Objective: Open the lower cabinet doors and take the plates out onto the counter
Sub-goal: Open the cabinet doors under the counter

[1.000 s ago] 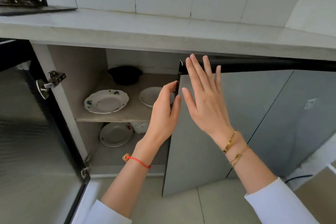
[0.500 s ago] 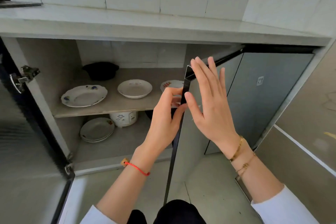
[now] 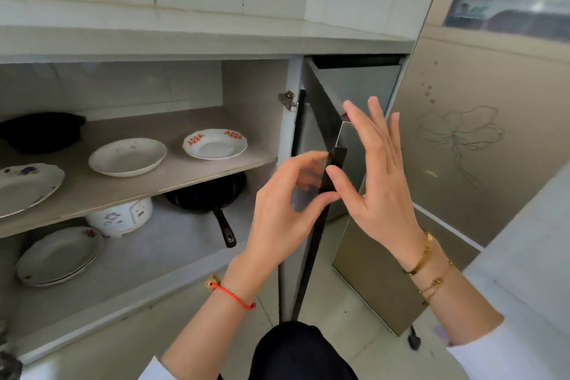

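Head view: left hand [image 3: 287,207] pinches the door [image 3: 331,170] edge and flat, spread right hand [image 3: 377,170] braces it, baring the plates [image 3: 128,156] for lifting out.

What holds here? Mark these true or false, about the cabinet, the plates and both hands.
1. The right cabinet door is swung open. True.
2. The plate with red rim marks sits on the counter. False: it is on the upper shelf.
3. The left hand pinches the door's edge. True.
4. The right hand grips a plate. False: its fingers are straight, against the door.
5. The frying pan lies on the upper shelf. False: it is below it.
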